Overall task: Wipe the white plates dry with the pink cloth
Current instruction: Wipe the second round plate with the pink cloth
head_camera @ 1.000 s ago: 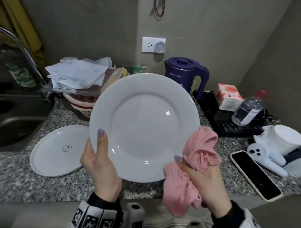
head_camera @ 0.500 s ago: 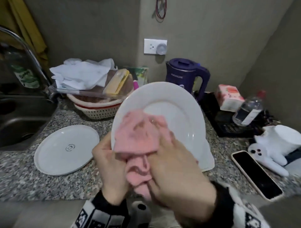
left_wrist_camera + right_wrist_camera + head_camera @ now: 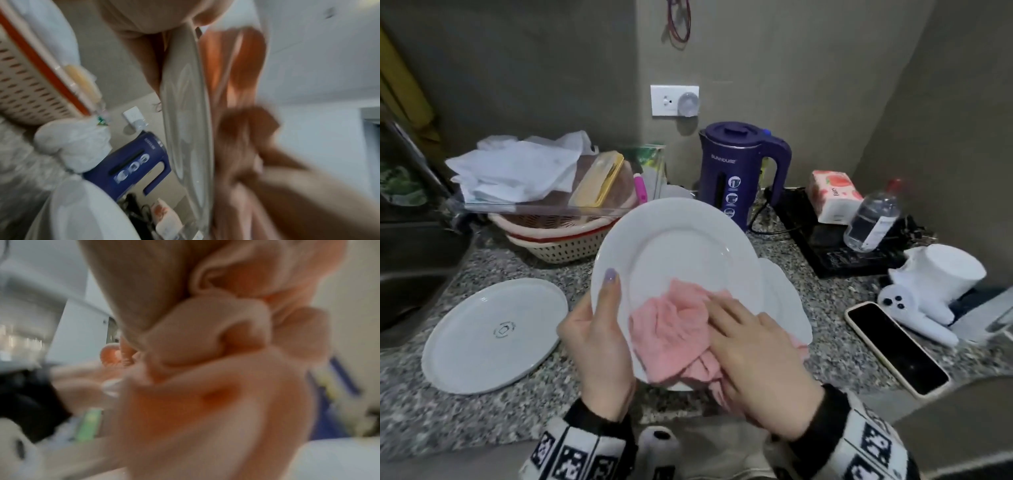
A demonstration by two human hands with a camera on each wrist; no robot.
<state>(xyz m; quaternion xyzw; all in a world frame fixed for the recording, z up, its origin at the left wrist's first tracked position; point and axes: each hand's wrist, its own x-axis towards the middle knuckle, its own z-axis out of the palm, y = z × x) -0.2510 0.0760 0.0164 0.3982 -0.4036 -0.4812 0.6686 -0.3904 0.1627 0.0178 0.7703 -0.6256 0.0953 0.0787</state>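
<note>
A clear tray holding crumpled white paper and a yellow box is stacked on perforated baskets. A white plate is gripped tilted above the counter by the left hand, thumb on its rim. The pink cloth is pressed onto its face under the right hand, fingers mostly straight. A second plate lies flat at left; another, probably a plate, is half hidden behind the held one

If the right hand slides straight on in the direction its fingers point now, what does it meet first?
Probably the left hand: the right hand points left across the pink cloth toward the thumb on the plate rim.
</note>
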